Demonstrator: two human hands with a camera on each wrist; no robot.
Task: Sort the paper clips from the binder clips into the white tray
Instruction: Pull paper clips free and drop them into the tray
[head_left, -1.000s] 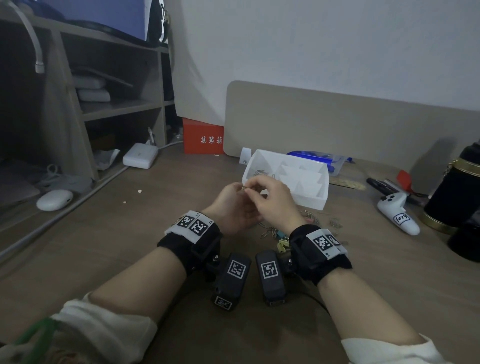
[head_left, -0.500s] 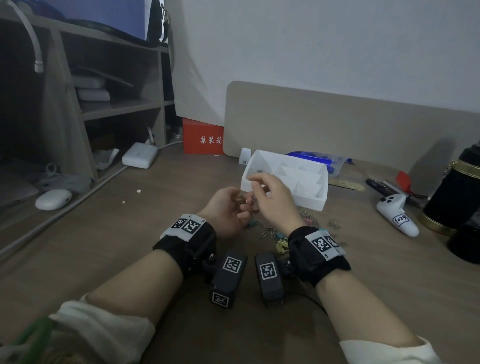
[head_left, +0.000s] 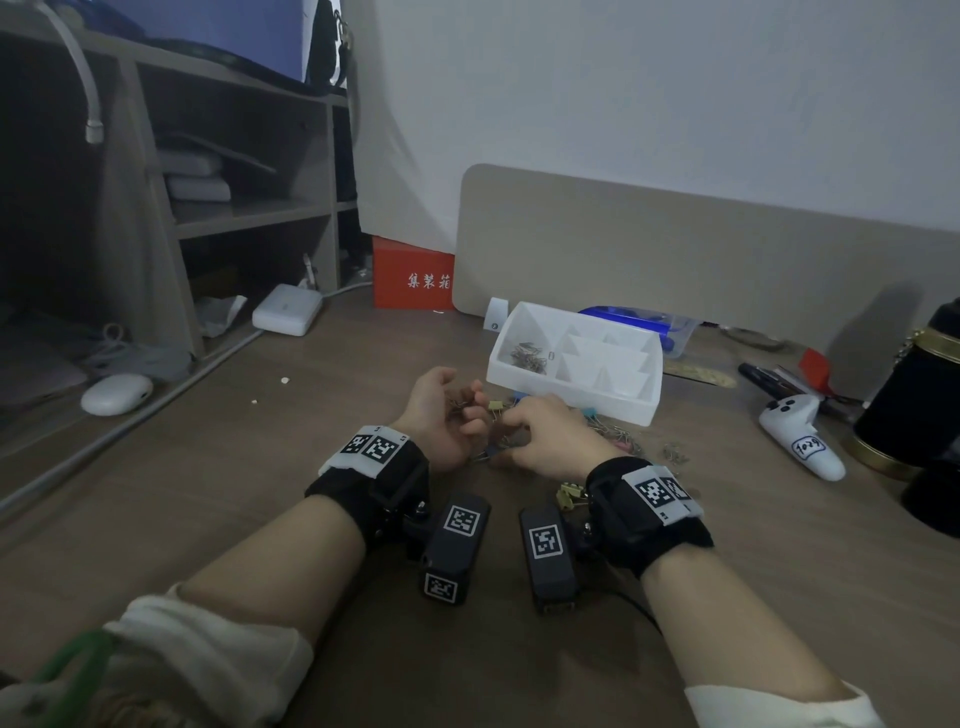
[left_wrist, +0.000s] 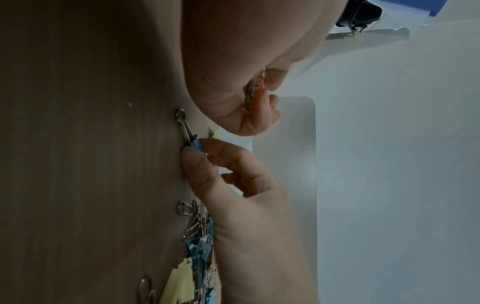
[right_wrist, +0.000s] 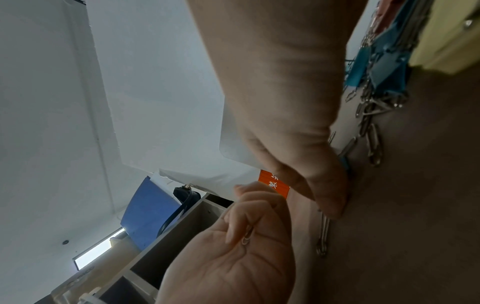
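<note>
The white tray (head_left: 571, 402) stands beyond my hands, with several paper clips (head_left: 530, 356) in its left compartment. My left hand (head_left: 467, 410) sits palm-up left of the pile, its fingers curled over a few paper clips (right_wrist: 246, 236). My right hand (head_left: 511, 441) is down on the table, and its thumb and forefinger pinch a small blue binder clip (left_wrist: 196, 144) lying there. A mixed pile of clips (head_left: 613, 431) spreads under and to the right of that hand. Yellow binder clips (head_left: 569, 493) lie by my right wrist.
A white controller (head_left: 800, 436) and a black canister (head_left: 914, 405) are at the right. A beige board (head_left: 675, 249) leans on the wall behind the tray, with a red box (head_left: 413, 280) to its left. A white mouse (head_left: 117, 394) lies far left.
My right hand left the left hand, passed near the tray's front edge and dropped onto the pile, where it took the blue binder clip. My left hand sank a little lower.
</note>
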